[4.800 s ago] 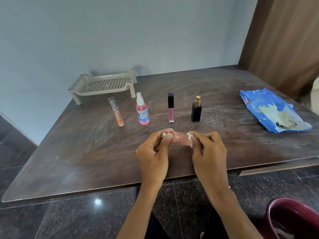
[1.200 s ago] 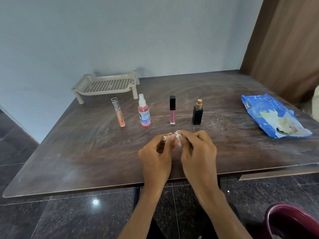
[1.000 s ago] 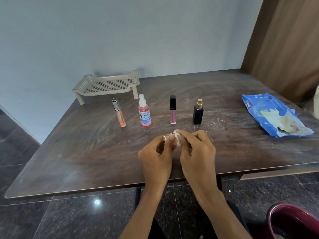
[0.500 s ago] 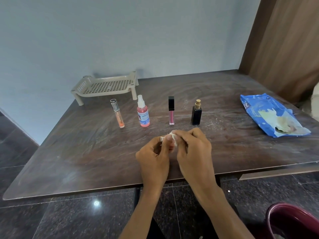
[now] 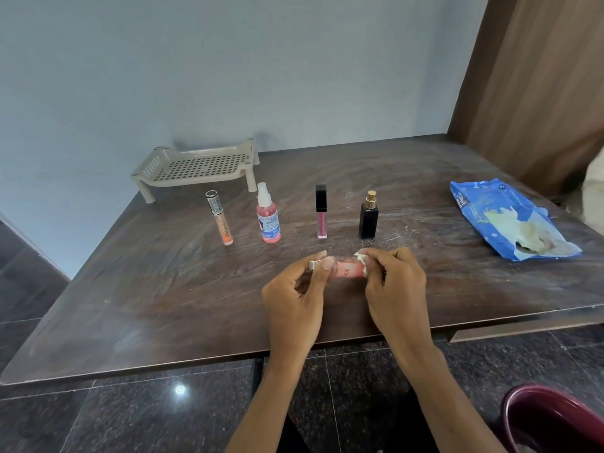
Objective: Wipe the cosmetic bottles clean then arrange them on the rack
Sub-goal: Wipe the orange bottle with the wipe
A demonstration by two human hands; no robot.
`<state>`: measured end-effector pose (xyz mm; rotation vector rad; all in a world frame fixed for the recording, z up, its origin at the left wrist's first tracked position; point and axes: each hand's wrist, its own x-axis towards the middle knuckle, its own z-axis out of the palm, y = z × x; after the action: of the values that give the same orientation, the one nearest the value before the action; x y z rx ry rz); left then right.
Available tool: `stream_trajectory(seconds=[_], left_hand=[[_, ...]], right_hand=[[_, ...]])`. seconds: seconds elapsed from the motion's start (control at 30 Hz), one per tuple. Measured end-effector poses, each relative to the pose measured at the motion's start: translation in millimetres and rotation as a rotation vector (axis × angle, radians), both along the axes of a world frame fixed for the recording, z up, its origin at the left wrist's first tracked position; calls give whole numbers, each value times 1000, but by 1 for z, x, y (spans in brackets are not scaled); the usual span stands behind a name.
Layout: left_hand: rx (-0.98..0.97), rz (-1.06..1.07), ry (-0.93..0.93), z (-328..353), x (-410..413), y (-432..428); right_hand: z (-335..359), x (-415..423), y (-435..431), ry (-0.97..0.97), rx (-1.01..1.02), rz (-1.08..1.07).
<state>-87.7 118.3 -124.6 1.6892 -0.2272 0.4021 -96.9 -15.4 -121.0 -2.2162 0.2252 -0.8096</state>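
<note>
Pink bottle held sideways in both hands over the table, well in front of the rack and to its right.
Bottle is translucent pink with a red-lettered label and a silver cap end pointing left. Left hand pinches the cap end, fingers curled. Right hand is clamped round the other end, pressing a white wipe onto it and hiding that end. Just in front of the rack stand four upright items in a row: orange tube, spray bottle, lip gloss, black perfume bottle — all between the rack and the hands. Blue wipes pack lies far right of the rack.
</note>
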Motion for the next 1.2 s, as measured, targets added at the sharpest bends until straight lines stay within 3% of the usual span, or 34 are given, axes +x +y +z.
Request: stream_trajectory(seconds=[0.23, 0.43, 0.77, 1.0, 1.2], left_hand=[[65, -198, 23, 0, 2, 5], [40, -96, -1, -1, 3, 4], [33, -32, 5, -1, 3, 6], [-11, -17, 38, -2, 3, 3], [43, 34, 32, -3, 4, 4]], right_hand=[[-2, 4, -1, 49, -11, 28], [0, 6, 3, 40, -11, 31], [11, -6, 42, -143, 49, 148], [-2, 4, 8, -13, 29, 14], [12, 3, 23, 27, -38, 55]])
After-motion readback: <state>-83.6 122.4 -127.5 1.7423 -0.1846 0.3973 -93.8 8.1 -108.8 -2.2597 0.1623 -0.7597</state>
